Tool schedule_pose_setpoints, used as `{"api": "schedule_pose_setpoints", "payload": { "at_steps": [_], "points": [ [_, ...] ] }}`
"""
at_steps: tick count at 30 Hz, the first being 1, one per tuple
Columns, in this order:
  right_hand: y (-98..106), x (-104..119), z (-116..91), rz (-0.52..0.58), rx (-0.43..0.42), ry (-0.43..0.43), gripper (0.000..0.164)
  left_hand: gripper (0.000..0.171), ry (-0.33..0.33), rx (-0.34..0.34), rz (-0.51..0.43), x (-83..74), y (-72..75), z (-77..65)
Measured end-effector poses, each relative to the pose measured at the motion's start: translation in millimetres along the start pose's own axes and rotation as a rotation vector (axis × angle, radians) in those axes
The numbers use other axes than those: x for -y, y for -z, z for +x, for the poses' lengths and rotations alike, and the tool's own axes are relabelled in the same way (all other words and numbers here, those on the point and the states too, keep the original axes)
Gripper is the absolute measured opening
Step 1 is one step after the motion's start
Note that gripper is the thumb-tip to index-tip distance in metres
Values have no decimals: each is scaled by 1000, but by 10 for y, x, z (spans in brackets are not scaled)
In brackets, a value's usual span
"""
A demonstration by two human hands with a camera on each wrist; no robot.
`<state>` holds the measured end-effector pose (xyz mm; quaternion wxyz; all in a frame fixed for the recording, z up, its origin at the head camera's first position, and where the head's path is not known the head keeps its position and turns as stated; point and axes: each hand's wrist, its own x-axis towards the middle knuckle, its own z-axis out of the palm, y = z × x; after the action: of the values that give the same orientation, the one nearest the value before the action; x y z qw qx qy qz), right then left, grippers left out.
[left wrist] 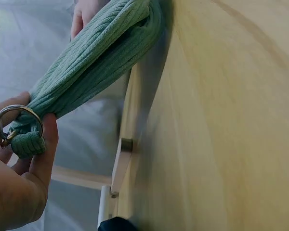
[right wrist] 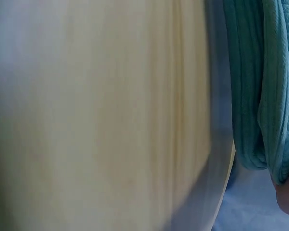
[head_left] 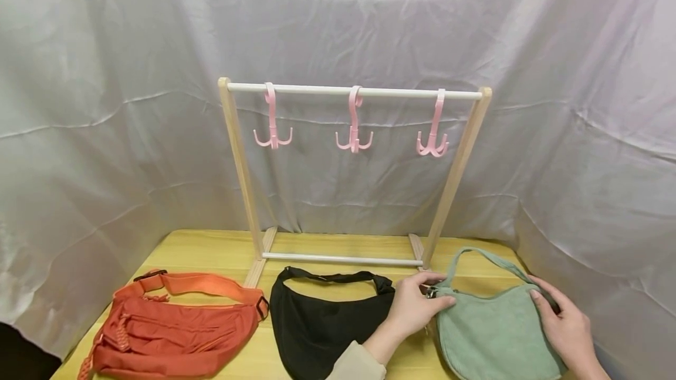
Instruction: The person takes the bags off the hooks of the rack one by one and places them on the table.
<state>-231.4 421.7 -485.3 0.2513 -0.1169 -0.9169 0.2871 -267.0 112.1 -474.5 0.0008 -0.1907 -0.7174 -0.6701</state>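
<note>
A green corduroy-like shoulder bag (head_left: 491,333) is at the right front of the table, its strap (head_left: 491,255) arching above the top edge. My left hand (head_left: 414,306) pinches its left upper corner, beside a metal ring (left wrist: 19,122) that shows in the left wrist view. On the bag's other side, my right hand (head_left: 567,327) grips the right upper corner, thumb on the front and fingers behind. In the right wrist view only the ribbed underside of the bag (right wrist: 250,96) and a bit of the right hand (right wrist: 287,195) show.
A black shoulder bag (head_left: 322,327) lies just left of my left hand, partly covered by it. Farther left lies an orange-red bag (head_left: 179,333). Behind stands a wooden rack (head_left: 455,180) whose white top bar (head_left: 311,89) carries pink hooks (head_left: 354,128). Grey cloth (head_left: 338,28) surrounds the table.
</note>
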Motion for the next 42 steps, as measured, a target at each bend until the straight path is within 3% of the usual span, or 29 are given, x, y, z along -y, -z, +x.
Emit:
{"api": "schedule_pose_setpoints", "payload": {
  "at_steps": [7,13,27,34,42],
  "points": [
    [58,-138,125,5,52,30,43,33,87,-37,21,36,-151,93],
    [81,-200,257,-26,97,82,40,30,108,-49,28,57,-213,200],
    [102,-357,435,-110,303,12,53,22,241,-76,83,163,-336,193],
    [50,-429,432,-133,299,35,49,19,279,-69,109,215,-344,201],
    [10,-504,443,-153,291,37,48,15,276,-77,125,231,-340,210]
  ]
}}
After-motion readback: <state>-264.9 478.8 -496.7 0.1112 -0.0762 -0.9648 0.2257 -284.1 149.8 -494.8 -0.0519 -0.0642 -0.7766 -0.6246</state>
